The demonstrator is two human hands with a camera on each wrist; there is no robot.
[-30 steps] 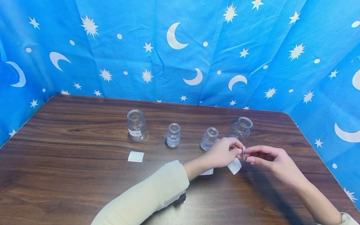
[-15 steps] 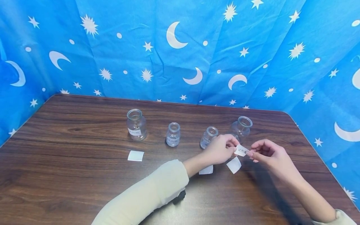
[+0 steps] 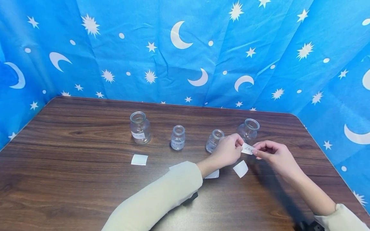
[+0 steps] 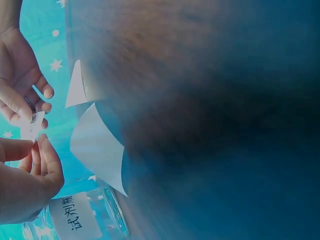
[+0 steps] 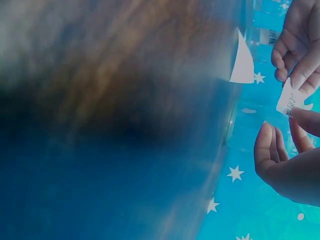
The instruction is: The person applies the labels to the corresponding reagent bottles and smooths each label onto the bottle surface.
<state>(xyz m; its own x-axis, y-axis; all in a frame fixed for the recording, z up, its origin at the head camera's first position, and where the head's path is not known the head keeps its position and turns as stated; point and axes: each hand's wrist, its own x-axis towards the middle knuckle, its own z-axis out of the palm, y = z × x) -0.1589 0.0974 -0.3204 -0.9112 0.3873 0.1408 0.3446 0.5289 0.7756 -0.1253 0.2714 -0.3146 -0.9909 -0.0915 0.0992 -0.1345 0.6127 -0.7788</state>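
Observation:
A small white label with dark handwriting is stretched between both hands above the table. My left hand pinches its left end, and my right hand pinches its right end with thumb and fingers. In the right wrist view the label tilts between the two thumbs. Just behind the hands stands a wide clear glass jar, its lower part partly covered by them. A smaller labelled jar is beside my left hand, which overlaps it. Its label shows black characters in the left wrist view.
Farther left stand a small labelled jar and a larger labelled jar. White paper squares lie in front of the jars, one paper square below the hands. A blue star-and-moon cloth hangs behind the wooden table.
The label has turned from edge-on to face the head camera and risen slightly. My right hand has shifted a little left and up; the left sleeve has moved right. The jars stay put.

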